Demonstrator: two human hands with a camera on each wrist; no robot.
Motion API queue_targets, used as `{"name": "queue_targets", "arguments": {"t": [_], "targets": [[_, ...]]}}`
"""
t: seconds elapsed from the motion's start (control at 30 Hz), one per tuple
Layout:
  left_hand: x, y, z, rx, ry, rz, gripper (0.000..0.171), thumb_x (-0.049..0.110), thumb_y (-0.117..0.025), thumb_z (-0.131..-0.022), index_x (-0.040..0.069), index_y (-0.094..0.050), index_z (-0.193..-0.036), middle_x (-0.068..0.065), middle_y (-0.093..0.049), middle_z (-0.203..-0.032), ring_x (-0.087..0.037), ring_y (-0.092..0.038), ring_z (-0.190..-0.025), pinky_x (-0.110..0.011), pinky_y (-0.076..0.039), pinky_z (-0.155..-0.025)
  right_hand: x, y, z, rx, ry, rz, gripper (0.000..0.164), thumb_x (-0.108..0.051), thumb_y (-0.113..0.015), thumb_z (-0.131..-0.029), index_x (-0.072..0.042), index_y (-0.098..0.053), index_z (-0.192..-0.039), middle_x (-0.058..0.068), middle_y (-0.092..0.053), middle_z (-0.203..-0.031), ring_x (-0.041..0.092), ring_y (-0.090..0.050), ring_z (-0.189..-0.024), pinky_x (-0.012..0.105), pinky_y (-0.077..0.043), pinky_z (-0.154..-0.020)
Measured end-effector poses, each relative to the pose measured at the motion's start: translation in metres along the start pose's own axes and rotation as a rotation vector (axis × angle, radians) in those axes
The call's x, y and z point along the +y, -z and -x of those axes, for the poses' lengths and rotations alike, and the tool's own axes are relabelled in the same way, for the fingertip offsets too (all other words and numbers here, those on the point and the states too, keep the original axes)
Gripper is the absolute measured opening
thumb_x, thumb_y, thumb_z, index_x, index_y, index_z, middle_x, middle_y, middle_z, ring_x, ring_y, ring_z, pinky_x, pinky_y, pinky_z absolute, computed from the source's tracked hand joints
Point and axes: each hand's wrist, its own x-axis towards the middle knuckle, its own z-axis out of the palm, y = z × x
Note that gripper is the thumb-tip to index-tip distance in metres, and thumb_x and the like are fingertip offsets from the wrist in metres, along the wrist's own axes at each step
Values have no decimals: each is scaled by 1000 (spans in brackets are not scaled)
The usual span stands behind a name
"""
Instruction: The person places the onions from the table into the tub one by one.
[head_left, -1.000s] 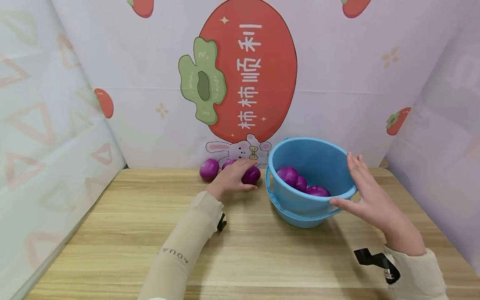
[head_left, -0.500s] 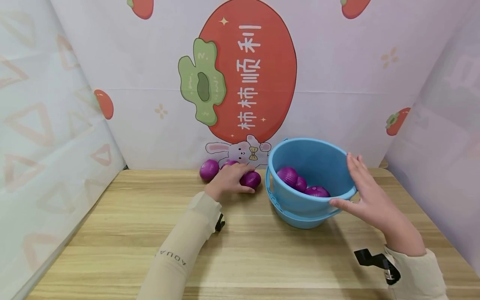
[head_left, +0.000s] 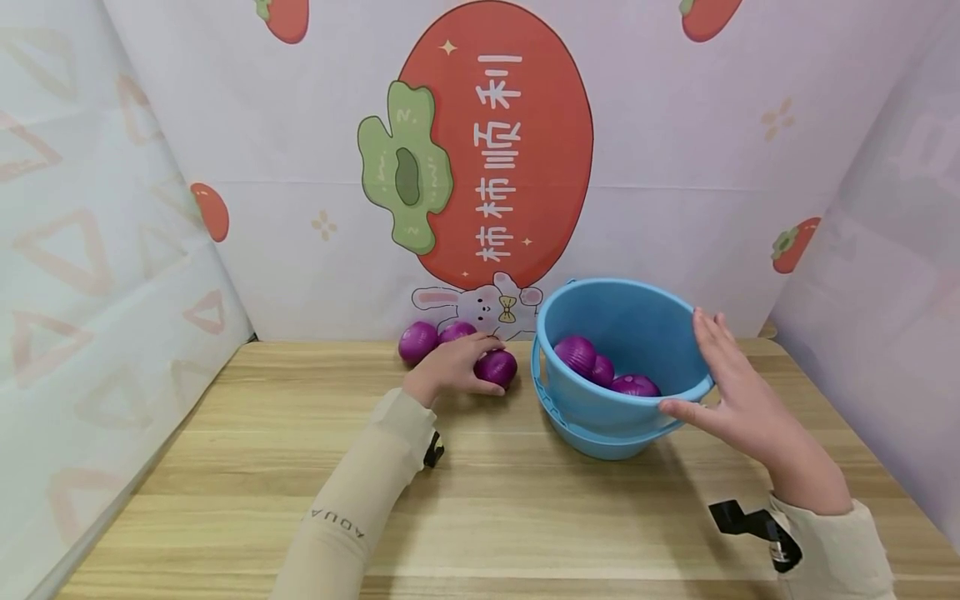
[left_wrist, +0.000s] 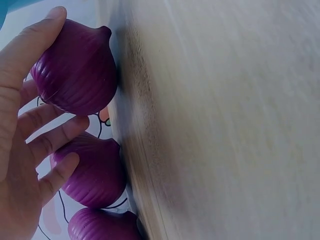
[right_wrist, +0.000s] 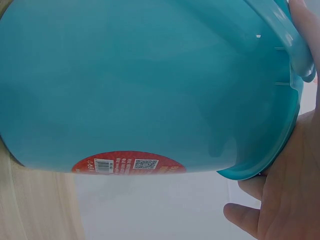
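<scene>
- While the left hand (head_left: 453, 367) grips an onion (head_left: 497, 368) beside the bucket (head_left: 600, 412), two other onions (head_left: 417, 342) sit by the wall (head_left: 300, 283).
- The right hand (head_left: 753, 412), fingers spread straight, touches the bucket's rim.

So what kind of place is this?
Perhaps a little booth set up for filming: cartoon-printed sheets close in a wooden table on three sides, and a black gadget sits at each wrist.

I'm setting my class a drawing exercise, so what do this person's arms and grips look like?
The left sleeve and right sleeve are beige and reach the wrists; the left bears dark lettering. Each wrist has a black fitting, the left fitting and right fitting. The left grip and right grip are gloveless.
</scene>
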Motion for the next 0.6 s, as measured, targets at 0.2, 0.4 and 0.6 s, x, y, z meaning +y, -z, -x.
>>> {"name": "queue_targets", "arguments": {"t": [0.2,0.4,0.6], "targets": [[2,1,4,3,0,34,81,51,-79,-79,15,-49,-146,-4,-49,-150,-24,-46,-138,-46,-44,-112,0,1,1,-2,-8,-2,115,-40,-78,-81,-13,2,-160,16,2,-167,38,13,-154,85,-12,-100],[3,-1,5,0,-7,63,82,49,-79,-80,13,-48,-147,-8,-44,-154,-27,-44,-140,-49,-42,-113,0,0,1,-8,-19,-1,115,-42,-77,-82,-14,3,-160,16,3,-167,38,13,-154,85,-12,-99],[-2,-4,8,24,-12,108,81,46,-81,-79,12,-48,-145,-5,-53,-147,-24,-51,-134,-45,-45,-111,1,0,0,-13,-23,3,115,-42,-77,-82,-14,3,-160,16,3,-167,38,14,-154,85,-12,-99]]}}
